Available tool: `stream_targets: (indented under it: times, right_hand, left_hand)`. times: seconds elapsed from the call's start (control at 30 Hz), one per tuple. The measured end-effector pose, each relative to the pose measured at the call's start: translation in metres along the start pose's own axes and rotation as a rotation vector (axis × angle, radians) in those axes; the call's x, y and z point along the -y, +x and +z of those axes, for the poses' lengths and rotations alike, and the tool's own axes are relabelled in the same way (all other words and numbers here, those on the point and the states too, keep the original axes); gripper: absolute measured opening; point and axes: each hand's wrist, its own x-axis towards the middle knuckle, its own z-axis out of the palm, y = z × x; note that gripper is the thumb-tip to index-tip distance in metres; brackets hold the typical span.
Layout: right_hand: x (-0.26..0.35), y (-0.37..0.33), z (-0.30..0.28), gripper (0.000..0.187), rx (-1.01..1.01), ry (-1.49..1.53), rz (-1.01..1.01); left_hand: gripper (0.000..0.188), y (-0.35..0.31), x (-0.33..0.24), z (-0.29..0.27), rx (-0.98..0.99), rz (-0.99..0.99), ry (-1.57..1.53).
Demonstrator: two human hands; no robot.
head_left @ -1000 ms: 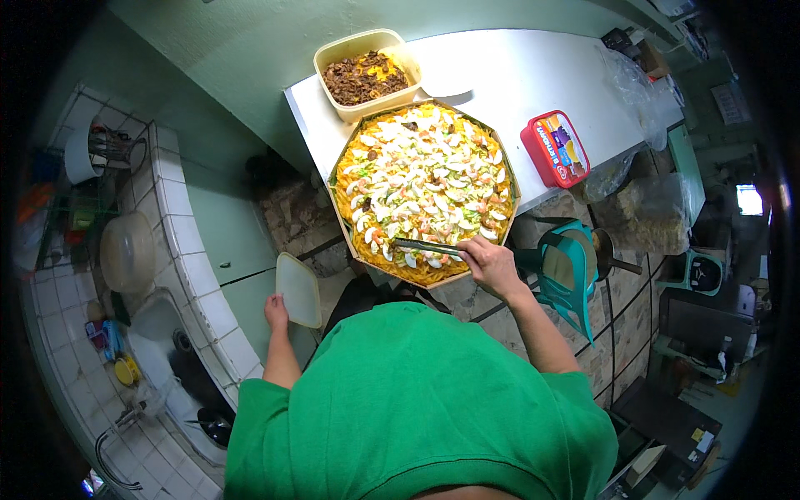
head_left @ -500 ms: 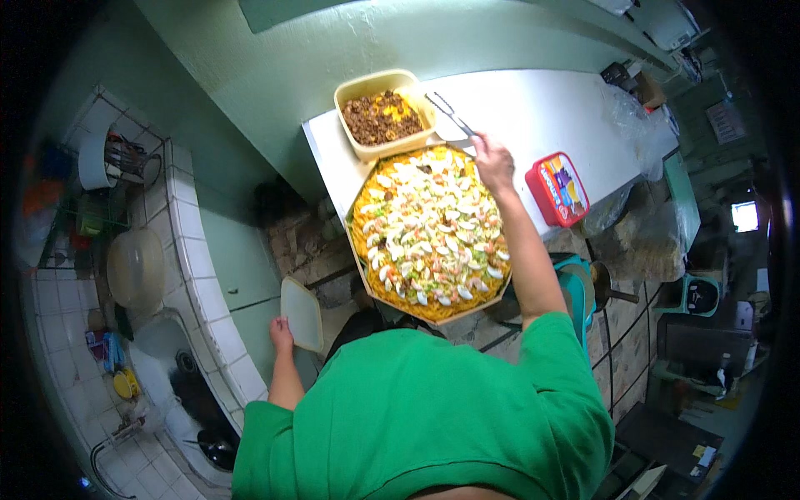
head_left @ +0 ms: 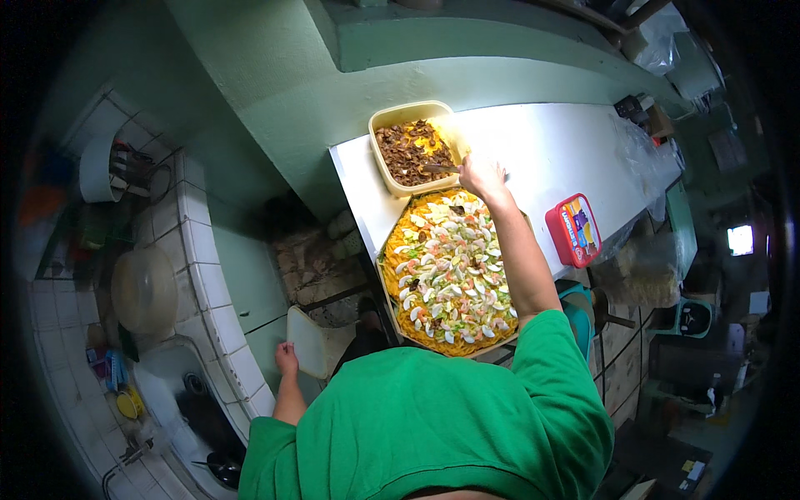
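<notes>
My right hand (head_left: 483, 177) is closed around metal tongs (head_left: 439, 168), whose tips reach into a cream rectangular tub (head_left: 403, 190). Dark brown chopped topping (head_left: 402, 148) lies in the tub, with yellow bits at its far right. Just in front stands an octagonal tray (head_left: 387, 293) of orange noodles (head_left: 403, 233), covered with egg slices, shrimp and shredded greens; my right forearm passes over its right side. Down at the left, my left hand (head_left: 286, 358) grips the edge of a pale translucent lid (head_left: 307, 342), held off the table.
On the white table (head_left: 550, 150), a red plastic tub (head_left: 573, 231) stands right of the tray. Clear plastic bags (head_left: 637, 162) lie at the table's far right. A tiled counter (head_left: 218, 292) with a sink (head_left: 162, 367) runs along the left. Teal chairs (head_left: 575, 304) stand at the right.
My right hand has swung the tongs leftward from above the table into the cream tub. My left hand still grips the lid. The view has shifted, so the table appears lower.
</notes>
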Motion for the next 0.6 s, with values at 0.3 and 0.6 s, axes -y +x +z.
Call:
stream_targets:
  times: [0.3, 0.6]
  right_hand:
    - [-0.023, -0.023, -0.002, 0.025, -0.175, 0.152, 0.034]
    - [-0.077, -0.172, -0.017, 0.023, -0.421, 0.56, -0.198]
  left_hand:
    - [0.025, 0.015, -0.028, 0.003, 0.057, 0.124, 0.058]
    - [0.026, -0.007, -0.031, 0.004, 0.059, 0.221, -0.071]
